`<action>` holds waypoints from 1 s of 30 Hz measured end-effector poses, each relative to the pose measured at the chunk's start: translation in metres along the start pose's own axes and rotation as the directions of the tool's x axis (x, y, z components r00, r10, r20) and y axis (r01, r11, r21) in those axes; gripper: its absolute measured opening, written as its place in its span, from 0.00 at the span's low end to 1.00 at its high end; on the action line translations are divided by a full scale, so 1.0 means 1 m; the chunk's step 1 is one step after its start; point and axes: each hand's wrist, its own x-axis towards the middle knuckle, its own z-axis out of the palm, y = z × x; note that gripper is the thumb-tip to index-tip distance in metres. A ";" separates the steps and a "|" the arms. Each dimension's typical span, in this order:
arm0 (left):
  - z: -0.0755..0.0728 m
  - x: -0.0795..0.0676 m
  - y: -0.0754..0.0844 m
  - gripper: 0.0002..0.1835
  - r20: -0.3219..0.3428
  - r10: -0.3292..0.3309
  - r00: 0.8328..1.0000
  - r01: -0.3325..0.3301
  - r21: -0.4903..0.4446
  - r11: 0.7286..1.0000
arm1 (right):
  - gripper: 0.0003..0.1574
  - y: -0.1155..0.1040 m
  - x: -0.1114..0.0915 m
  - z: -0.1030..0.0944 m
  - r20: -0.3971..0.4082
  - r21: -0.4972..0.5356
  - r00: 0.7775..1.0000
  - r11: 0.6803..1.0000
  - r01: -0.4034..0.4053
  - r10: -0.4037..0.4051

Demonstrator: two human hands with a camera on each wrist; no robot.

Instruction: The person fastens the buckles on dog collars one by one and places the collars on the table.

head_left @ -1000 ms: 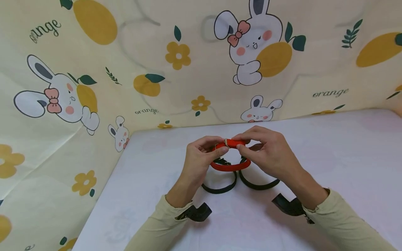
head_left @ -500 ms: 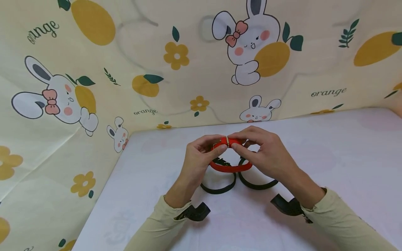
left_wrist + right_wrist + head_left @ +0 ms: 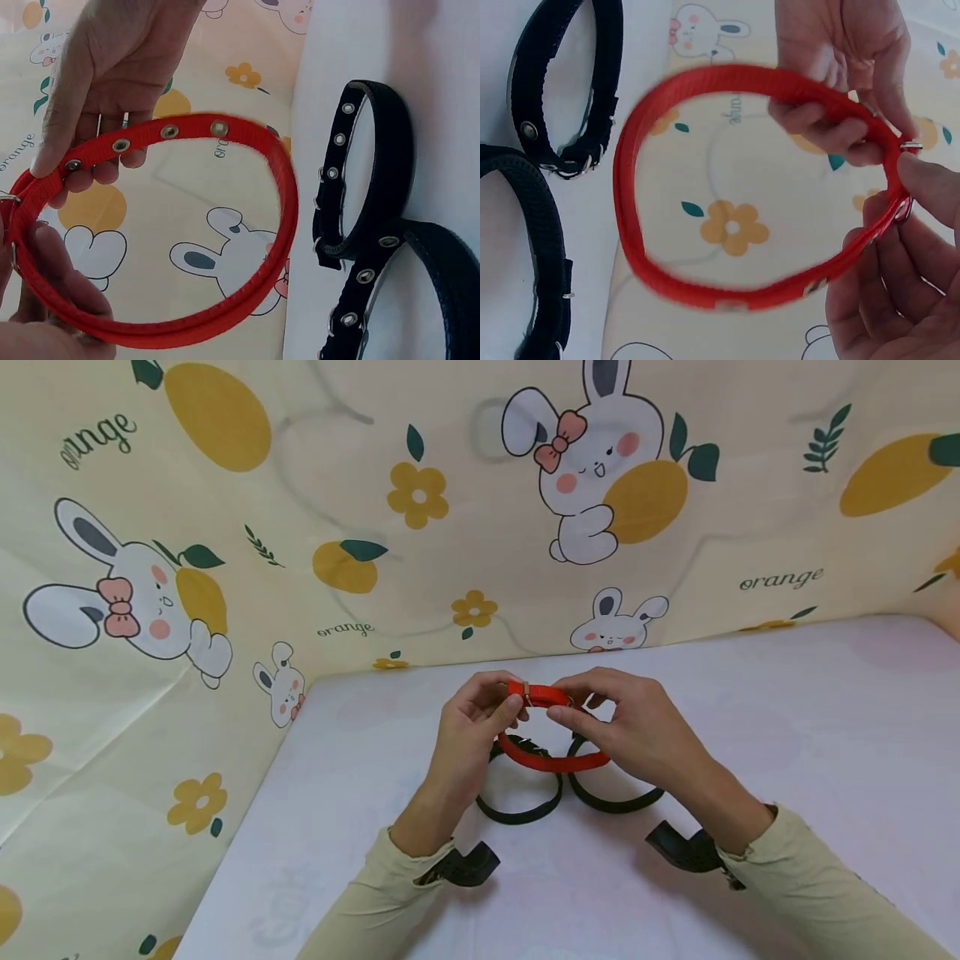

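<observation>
A red collar [image 3: 555, 765], closed in a loop, is held up between both hands over the table. Its strap has metal eyelets and a metal keeper [image 3: 527, 694]. My left hand [image 3: 467, 731] pinches the strap beside the keeper with thumb and fingers. My right hand [image 3: 637, 722] pinches the strap further right, near another metal ring. In the left wrist view the red collar [image 3: 281, 187] hangs as a wide loop with several eyelets along its upper side. The right wrist view shows the red collar [image 3: 630, 187] slightly blurred, with fingers of both hands around its metal fittings.
Two black collars lie behind and below the red one: a left black collar [image 3: 519, 817] and a right black collar [image 3: 617, 807]. Both have eyelets and metal buckles. They rest on a white table [image 3: 360, 827] that meets a patterned backdrop [image 3: 420, 568] at its far edge.
The keeper and strap end have shifted left toward the left hand. The right fingers have moved back from the keeper, so more red strap shows between the hands.
</observation>
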 end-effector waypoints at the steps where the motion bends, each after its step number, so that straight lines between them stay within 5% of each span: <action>1: 0.000 0.000 0.000 0.14 -0.007 -0.001 1.000 0.001 -0.008 1.000 | 0.15 0.000 0.000 0.000 -0.003 -0.002 1.000 1.000 0.003 -0.003; 30: 0.000 0.001 0.004 0.09 -0.177 -0.003 0.984 -0.050 -0.297 0.954 | 0.16 0.001 0.000 -0.002 -0.073 -0.111 0.994 0.992 0.067 -0.075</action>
